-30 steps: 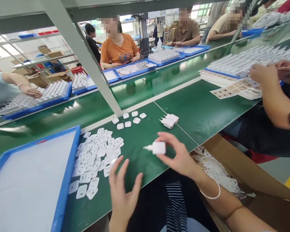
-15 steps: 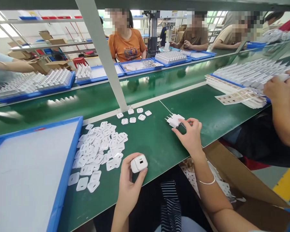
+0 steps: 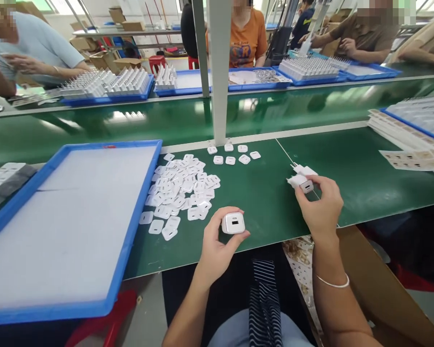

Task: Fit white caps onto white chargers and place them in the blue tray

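Note:
My left hand (image 3: 217, 250) is closed around a white USB wall charger (image 3: 234, 223), its port face turned up toward me just above the table's front part. Farther right, my right hand (image 3: 322, 207) pinches a second white charger (image 3: 301, 183) between thumb and fingers. Its pins point left and its port end faces me. Right behind it lies another white charger (image 3: 306, 170), partly hidden; whether the two touch I cannot tell. Left of my left hand spreads a heap of thin white square covers (image 3: 183, 180) with slots. Several more covers (image 3: 230, 160) lie apart behind it.
A blue-rimmed tray (image 3: 139, 202) with a white lining stands at left. A post (image 3: 219, 82) rises at the table's back edge. Sticker sheets (image 3: 412, 159) and a tray of chargers (image 3: 423, 115) are at right. A cardboard box (image 3: 369, 270) sits below. Co-workers sit across the line.
The view has swung left, bringing more of the blue-rimmed tray into sight. My right hand has turned its charger so the port end shows. My left hand keeps its charger.

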`<state>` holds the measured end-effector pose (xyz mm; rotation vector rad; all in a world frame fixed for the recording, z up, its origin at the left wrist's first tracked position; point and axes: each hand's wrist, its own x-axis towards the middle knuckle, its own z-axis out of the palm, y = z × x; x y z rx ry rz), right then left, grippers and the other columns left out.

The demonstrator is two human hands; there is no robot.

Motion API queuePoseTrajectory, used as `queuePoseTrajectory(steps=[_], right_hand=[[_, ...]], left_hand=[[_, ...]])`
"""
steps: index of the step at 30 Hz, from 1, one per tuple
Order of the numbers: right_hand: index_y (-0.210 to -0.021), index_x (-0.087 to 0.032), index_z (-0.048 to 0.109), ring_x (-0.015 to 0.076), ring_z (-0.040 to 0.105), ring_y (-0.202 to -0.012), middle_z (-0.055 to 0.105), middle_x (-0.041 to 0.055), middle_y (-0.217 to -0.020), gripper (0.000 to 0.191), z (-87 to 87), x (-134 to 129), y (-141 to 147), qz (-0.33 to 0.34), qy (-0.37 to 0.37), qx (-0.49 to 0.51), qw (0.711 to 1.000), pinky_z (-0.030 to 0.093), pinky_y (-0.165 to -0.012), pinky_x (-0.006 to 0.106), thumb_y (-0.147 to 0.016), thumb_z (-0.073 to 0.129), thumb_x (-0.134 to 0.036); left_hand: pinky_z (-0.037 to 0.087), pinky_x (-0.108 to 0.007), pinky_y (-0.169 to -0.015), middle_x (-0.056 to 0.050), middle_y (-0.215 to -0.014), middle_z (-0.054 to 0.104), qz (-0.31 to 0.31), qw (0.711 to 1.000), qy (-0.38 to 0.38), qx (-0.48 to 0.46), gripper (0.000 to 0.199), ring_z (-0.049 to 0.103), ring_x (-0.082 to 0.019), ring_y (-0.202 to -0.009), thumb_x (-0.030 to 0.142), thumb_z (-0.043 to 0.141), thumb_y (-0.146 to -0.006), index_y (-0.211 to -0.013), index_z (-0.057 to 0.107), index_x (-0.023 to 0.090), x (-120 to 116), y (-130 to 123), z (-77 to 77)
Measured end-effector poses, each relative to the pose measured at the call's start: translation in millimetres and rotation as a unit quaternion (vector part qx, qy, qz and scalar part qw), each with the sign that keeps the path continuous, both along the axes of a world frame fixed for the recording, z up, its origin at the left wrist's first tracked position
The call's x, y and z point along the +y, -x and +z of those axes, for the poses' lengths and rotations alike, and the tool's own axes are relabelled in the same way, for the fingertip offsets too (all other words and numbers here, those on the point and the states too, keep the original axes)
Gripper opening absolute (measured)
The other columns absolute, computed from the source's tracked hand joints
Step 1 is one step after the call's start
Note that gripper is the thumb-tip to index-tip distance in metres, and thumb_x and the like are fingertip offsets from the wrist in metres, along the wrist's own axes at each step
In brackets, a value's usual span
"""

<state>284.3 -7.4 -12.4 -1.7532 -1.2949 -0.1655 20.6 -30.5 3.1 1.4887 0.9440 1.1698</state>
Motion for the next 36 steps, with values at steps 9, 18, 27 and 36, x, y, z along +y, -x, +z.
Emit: queuePoseTrajectory(steps=[9,18,27,36], right_hand=[[-0.127,-0.030,0.058,0.0226,0.068,-0.106,0.072,0.0055,-0.113,0.051,39.3,-36,59,0.400,0.065,0.304,0.862,0.060,-0.080,0.033,-0.081,0.078,-0.017],[-0.125,-0.034,0.063,0.0224,0.062,-0.110,0.071,0.0030,-0.114,0.052,39.8,-34,75,0.567,0.088,0.322,0.753,0.054,-0.091,0.037,-0.081,0.078,-0.012],[-0.143,-0.034,0.049,0.0293,0.046,-0.126,0.053,0.0073,-0.138,0.075,27.3,-30,81,0.568,0.121,0.299,0.758,0.038,-0.108,0.045,-0.076,0.083,-0.042],[-0.140,-0.030,0.051,0.0329,0.045,-0.131,0.042,0.0090,-0.144,0.095,20.4,-22,84,0.635,0.248,0.363,0.635,0.037,-0.110,0.044,-0.056,0.094,-0.039]], left_hand=[[0.048,-0.024,-0.072,-0.001,-0.109,0.056,-0.022,0.987,0.060,-0.144,0.034,0.057,-0.010,-0.079,0.026,0.066,-0.090,-0.118,0.047,0.029,-1,-2,-4.9],[0.053,-0.026,-0.079,-0.004,-0.109,0.068,-0.154,0.928,0.255,-0.224,0.065,0.066,-0.020,-0.095,0.029,0.089,-0.066,-0.124,0.059,0.025,9,9,5.6],[0.048,-0.019,-0.064,-0.002,-0.083,0.070,-0.248,0.881,0.344,-0.211,0.057,0.061,-0.011,-0.070,0.034,0.095,-0.053,-0.102,0.072,0.016,14,16,1.1],[0.049,-0.025,-0.072,-0.003,-0.087,0.071,-0.285,0.865,0.364,-0.197,0.056,0.064,-0.016,-0.077,0.033,0.096,-0.051,-0.099,0.072,0.016,17,13,2.0]])
